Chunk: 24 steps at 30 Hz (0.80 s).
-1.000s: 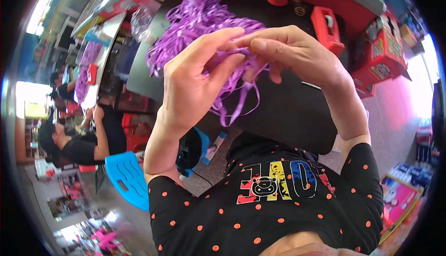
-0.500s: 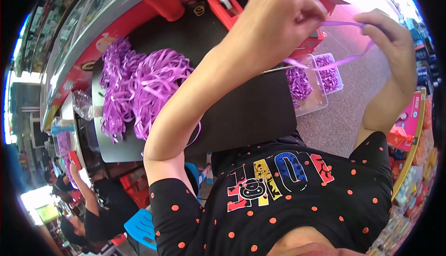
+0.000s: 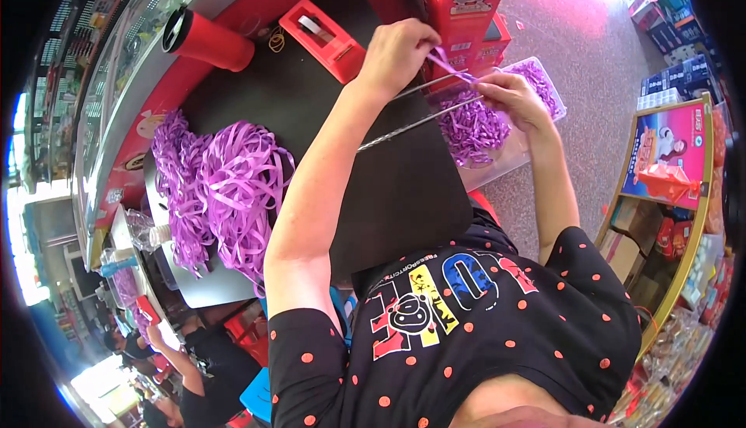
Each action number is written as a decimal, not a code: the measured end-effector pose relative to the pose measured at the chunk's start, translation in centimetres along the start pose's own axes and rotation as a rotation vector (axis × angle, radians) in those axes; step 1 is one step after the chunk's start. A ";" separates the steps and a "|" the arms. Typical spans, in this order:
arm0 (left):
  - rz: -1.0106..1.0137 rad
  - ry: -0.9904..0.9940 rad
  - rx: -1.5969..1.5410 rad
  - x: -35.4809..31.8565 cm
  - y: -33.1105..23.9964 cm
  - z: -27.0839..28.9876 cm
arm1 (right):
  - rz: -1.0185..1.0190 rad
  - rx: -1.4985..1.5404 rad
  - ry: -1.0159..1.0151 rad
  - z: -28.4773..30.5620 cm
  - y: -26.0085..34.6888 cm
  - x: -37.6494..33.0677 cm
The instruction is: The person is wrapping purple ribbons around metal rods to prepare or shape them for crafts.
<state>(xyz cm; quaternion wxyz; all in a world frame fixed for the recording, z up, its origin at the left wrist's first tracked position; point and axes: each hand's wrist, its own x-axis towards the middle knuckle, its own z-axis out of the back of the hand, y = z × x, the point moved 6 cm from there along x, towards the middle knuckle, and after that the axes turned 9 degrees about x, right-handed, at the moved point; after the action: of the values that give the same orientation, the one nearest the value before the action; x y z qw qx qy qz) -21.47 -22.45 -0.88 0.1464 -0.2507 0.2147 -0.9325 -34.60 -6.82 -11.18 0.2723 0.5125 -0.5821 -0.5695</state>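
Note:
My left hand [image 3: 398, 56] pinches one end of a narrow purple ribbon [image 3: 446, 64] above the table's far right edge. My right hand [image 3: 514, 100] holds the ribbon's other part between closed fingers, just to the right and a little nearer. Under the hands, two thin metal rods [image 3: 420, 125] run out past the table edge toward the right hand; my left forearm covers part of them. Beyond the edge, a clear plastic bin [image 3: 505, 165] holds many short purple ribbon pieces [image 3: 474, 132]. Two large bundles of long purple ribbon [image 3: 241, 183] lie at the table's left.
The dark table [image 3: 388, 218] also bears a red tape dispenser [image 3: 330, 43], a red tumbler [image 3: 214, 45] and yellow rubber bands [image 3: 277, 39]. A tall red box [image 3: 458, 8] stands at the far right edge. People sit at the lower left, near a blue chair [image 3: 256, 397]. Shelves line the right.
Both hands have come lower and nearer the rods, and closer together. The ribbon that hung in a wide loop between them is now a short stretch. The view has shifted too.

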 end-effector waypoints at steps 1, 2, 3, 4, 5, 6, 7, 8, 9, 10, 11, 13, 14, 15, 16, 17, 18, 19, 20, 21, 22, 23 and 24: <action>0.006 0.012 0.086 -0.4 0.3 -0.3 | -0.058 0.234 -0.016 -0.2 -1.6 0.3; -0.005 0.005 0.097 -0.8 0.5 -0.3 | -0.083 0.319 -0.041 -0.7 -2.4 0.6; -0.007 0.013 0.096 -1.1 0.7 -0.5 | -0.068 0.348 0.051 -1.4 -3.0 1.0; -0.031 -0.022 0.163 -1.3 0.7 -0.4 | -0.053 0.362 0.045 -1.9 -3.4 1.1; -0.056 -0.060 0.231 -1.5 0.7 -0.2 | -0.038 0.374 0.040 -2.9 -3.5 1.1; -0.053 -0.032 0.286 -1.7 0.8 -0.3 | 0.016 0.405 0.049 -4.0 -3.1 0.9; -0.055 -0.028 0.285 -1.9 0.6 -0.6 | 0.042 0.393 -0.018 -4.7 -3.3 1.0; -0.041 -0.073 0.294 -2.0 0.2 -0.5 | 0.087 0.354 -0.049 -5.0 -3.2 0.8; -0.028 -0.119 0.304 -2.2 -0.3 -0.3 | 0.133 0.313 -0.080 -5.0 -3.2 0.7; -0.030 -0.116 0.302 -2.5 -0.7 -0.3 | 0.132 0.316 -0.083 -5.3 -3.5 0.8; 0.022 -0.129 0.253 -2.5 -1.3 0.1 | 0.270 0.210 -0.175 -4.8 -3.2 0.5; 0.069 -0.135 0.197 -2.8 -2.4 0.2 | 0.405 0.101 -0.277 -4.7 -2.9 0.0; 0.134 -0.132 0.101 -3.1 -2.6 0.3 | 0.461 0.079 -0.339 -4.7 -2.7 -0.3; 0.198 -0.129 0.005 -3.4 -2.7 0.2 | 0.517 0.057 -0.403 -4.6 -2.5 -0.7; 0.211 -0.136 -0.007 -3.7 -2.8 0.0 | 0.493 -0.017 -0.437 -4.6 -2.5 -1.0; 0.210 -0.136 -0.009 -4.0 -2.9 0.0 | 0.493 -0.018 -0.439 -4.8 -2.4 -1.1; 0.129 -0.135 0.108 -4.2 -3.4 0.1 | 0.516 -0.016 -0.453 -5.0 -2.1 -1.3; 0.048 -0.134 0.224 -4.3 -3.9 -0.1 | 0.539 -0.014 -0.468 -5.1 -2.0 -1.4; 0.059 -0.145 0.251 -4.5 -3.6 -0.3 | 0.539 -0.016 -0.466 -5.1 -2.0 -1.4; 0.061 -0.147 0.251 -4.6 -3.3 -0.4 | 0.501 0.048 -0.441 -5.2 -2.4 -1.3; 0.082 -0.148 0.258 -4.7 -3.0 -0.5 | 0.462 0.110 -0.416 -5.3 -2.7 -1.1; 0.099 -0.148 0.262 -4.8 -2.8 -0.6 | 0.462 0.110 -0.418 -5.4 -2.8 -1.1; 0.098 -0.147 0.260 -4.8 -2.8 -0.7 | 0.474 0.101 -0.407 -5.6 -2.8 -1.2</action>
<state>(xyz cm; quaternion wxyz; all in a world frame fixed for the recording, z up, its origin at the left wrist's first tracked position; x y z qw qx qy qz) -18.36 -17.97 -2.08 0.2384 -0.2865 0.0928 -0.9233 -28.39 -7.41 -12.37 0.2494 0.2511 -0.7553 -0.5516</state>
